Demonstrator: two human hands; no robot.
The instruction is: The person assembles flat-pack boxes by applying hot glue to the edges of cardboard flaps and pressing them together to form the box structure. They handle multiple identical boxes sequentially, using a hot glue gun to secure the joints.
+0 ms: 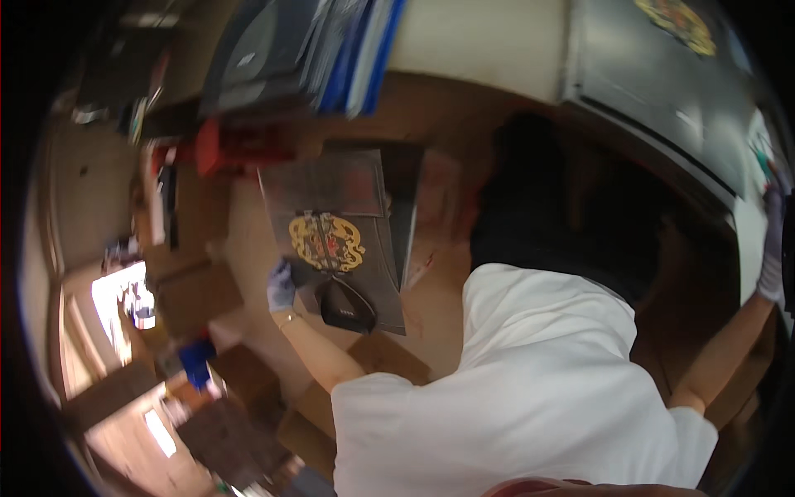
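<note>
Apparently, the dark emblem-printed sheet (pixel 341 240) is pinched at its lower left edge by the gloved left hand (pixel 281 287). Well right of that sheet, a pale panel (pixel 749 257) is met by the right hand (pixel 773 244), whose grip cannot be told. Bending or slipping of the sheet could be caused by such one-sided support.

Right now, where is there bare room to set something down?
The pale surface looks bare between the blue-edged stack and the dark panel bearing a gold emblem. Left of the dark bag, brown boxes and a blurred blue item crowd together.
</note>
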